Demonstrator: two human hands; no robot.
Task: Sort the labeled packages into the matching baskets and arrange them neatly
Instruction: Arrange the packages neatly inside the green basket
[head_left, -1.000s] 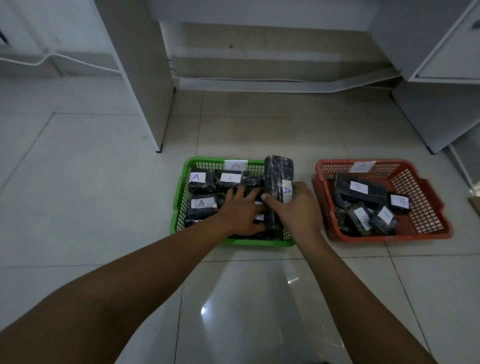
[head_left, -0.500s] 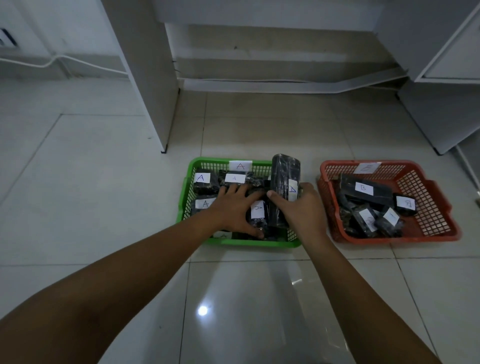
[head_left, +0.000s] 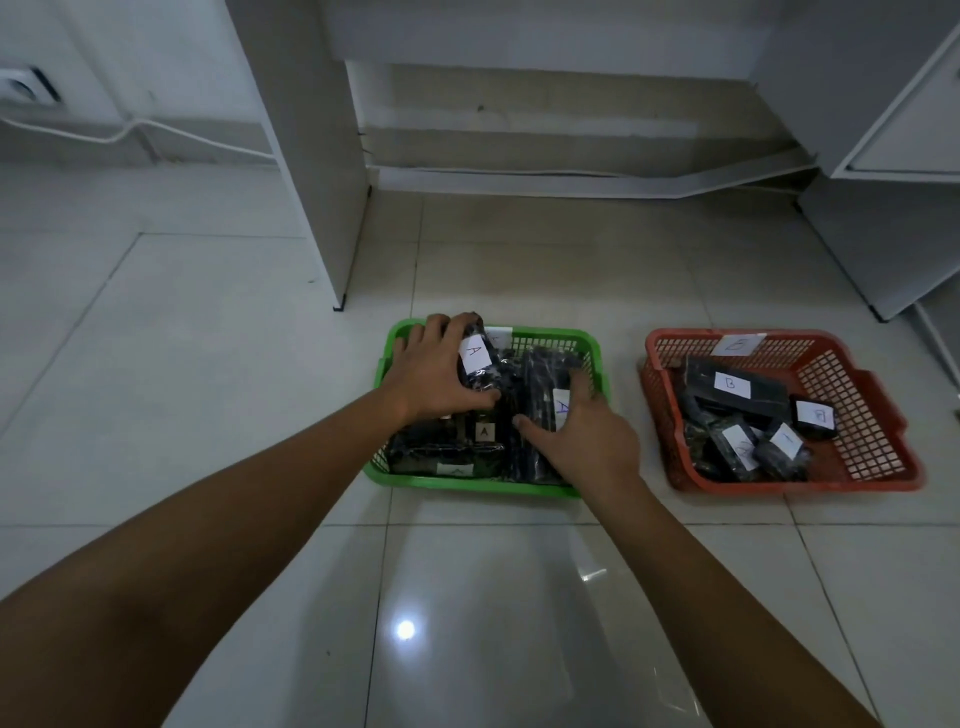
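A green basket (head_left: 592, 358) on the floor holds several black wrapped packages with white "A" labels. My left hand (head_left: 434, 366) grips a small A package (head_left: 480, 361) at the basket's far left, fingers over its top and thumb under it. My right hand (head_left: 587, 439) holds the long A package (head_left: 543, 395) standing along the basket's right side, thumb on its left face and fingers on its right. To the right, a red basket (head_left: 872, 400) holds several black packages labeled "B" (head_left: 732, 387).
White cabinet panels (head_left: 311, 156) stand just behind the green basket, and another cabinet (head_left: 883, 208) rises at the right. A cable (head_left: 130, 127) runs along the left wall. The floor is glossy white tile (head_left: 208, 389).
My left hand moved from the middle of the green basket to its far left and took hold of a small A package. The long package now lies lower against the right side.
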